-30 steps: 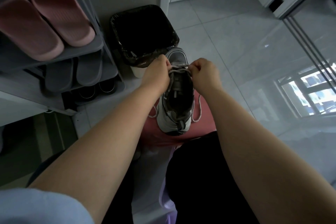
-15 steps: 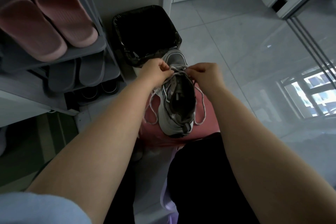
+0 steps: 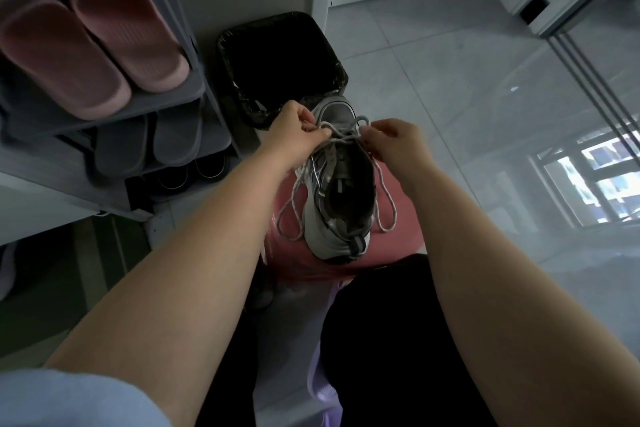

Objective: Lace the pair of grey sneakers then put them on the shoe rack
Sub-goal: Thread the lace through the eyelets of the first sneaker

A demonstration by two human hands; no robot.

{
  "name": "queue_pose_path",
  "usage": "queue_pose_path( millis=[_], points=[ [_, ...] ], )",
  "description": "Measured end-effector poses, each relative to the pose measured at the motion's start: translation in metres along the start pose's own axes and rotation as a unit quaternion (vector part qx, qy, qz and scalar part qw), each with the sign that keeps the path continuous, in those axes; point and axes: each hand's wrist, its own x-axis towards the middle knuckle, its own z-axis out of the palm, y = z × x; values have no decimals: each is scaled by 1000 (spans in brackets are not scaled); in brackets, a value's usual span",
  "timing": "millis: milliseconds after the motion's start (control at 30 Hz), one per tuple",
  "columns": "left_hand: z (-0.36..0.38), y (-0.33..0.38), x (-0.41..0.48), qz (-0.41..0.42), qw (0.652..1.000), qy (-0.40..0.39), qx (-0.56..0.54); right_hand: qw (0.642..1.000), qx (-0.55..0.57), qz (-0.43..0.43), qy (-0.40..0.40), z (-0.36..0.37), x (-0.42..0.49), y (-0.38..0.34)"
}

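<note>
lacing the grey sneaker [image 3: 341,184]: left hand [image 3: 292,135] and right hand [image 3: 398,146] each pinch the lace [image 3: 343,135]. next probably pull snug, then knot.

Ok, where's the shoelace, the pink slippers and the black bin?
shoelace [image 3: 343,139]: head view, where it crosses itself.
pink slippers [image 3: 138,42]: head view, the right-hand slipper's top.
black bin [image 3: 277,59]: head view, its dark inner liner.
</note>
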Motion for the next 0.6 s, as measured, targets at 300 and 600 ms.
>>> queue_pose_path(
  millis=[300, 600],
  points=[
    [-19, -4, 1, 91, 979, 37, 181, 979, 166, 111, 29, 0, 0, -9],
    [-6, -5, -4, 125, 964, 54, 228, 999, 34, 10, -15, -3, -5, 1]
  ],
)
